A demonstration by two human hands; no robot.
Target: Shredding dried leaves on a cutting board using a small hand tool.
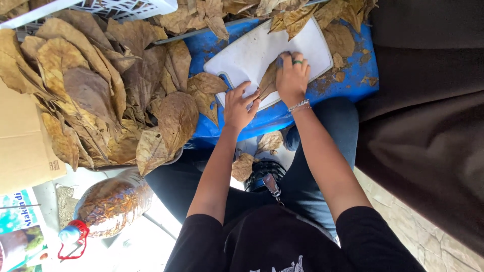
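Observation:
A white cutting board (252, 50) lies on a blue surface (282, 108) above my knees. A folded dry brown leaf (268, 79) rests on the board. My right hand (292, 75), with a ring and a bracelet, presses down on the leaf, fingers curled and holding something blue that is mostly hidden. My left hand (239, 107) sits at the board's near edge, fingers spread, fingertips touching the leaf's lower end.
A big heap of dry brown leaves (96, 90) fills the left side, with more leaves (302, 15) along the top. A white plastic crate (121, 7), a cardboard box (20, 146) and a clear bottle of shredded leaf (113, 204) stand left. Dark fabric (428, 126) hangs right.

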